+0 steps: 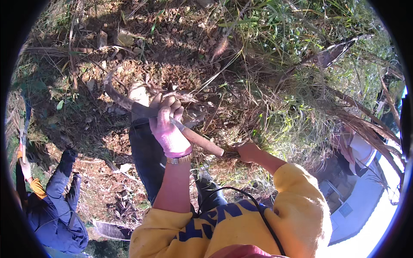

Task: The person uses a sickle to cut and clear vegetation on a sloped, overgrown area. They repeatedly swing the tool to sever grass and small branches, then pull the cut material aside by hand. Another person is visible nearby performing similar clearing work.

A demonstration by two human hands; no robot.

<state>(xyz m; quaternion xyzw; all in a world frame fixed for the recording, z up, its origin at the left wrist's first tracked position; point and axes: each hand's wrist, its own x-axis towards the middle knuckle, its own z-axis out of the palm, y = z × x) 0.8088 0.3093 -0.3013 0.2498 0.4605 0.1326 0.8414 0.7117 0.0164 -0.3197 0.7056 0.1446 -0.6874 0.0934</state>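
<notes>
My left hand (167, 129), in a pale pink work glove with a metal-band watch at the wrist, is closed around the neck of a billhook. Its dark hooked blade (121, 96) reaches out to the upper left. The wooden handle (203, 142) slants down to the right, its butt close to my right hand (248, 152). That hand looks bare, with fingers curled low at a clump of dry stalks (230, 151); shade hides what it grips. Below the billhook, my dark-trousered leg (145, 158) stands on littered, sloping soil.
At left, a person in dark blue clothing (58, 222) holds a long tool (25, 119). Another person in pale clothing (351, 148) is at right, behind thick dry stems (361, 124). Green grass (284, 29) grows upper right. A black cable (258, 206) crosses my yellow sweatshirt.
</notes>
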